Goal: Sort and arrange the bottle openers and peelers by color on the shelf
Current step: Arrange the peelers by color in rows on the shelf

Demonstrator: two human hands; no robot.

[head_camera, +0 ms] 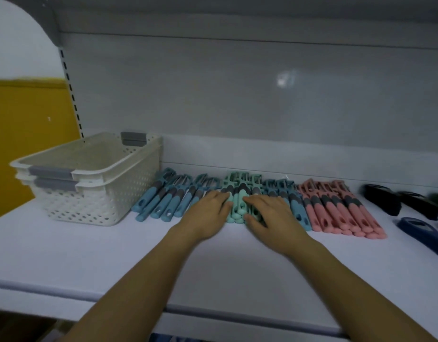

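Observation:
A row of peelers lies along the back of the white shelf [94,255]. Blue peelers [163,201] lie at the left, mint green peelers [239,206] in the middle, a few more blue peelers [295,206] right of them, then pink peelers [341,213]. My left hand [208,213] rests flat against the left side of the green bunch. My right hand [272,215] lies flat on its right side, covering some handles. Dark bottle openers [383,202] and a blue bottle opener [420,230] lie at the far right.
Two stacked cream baskets [94,183] with grey handles stand at the shelf's left end. The shelf's back panel rises right behind the peelers. The shelf's front edge runs across the lower frame.

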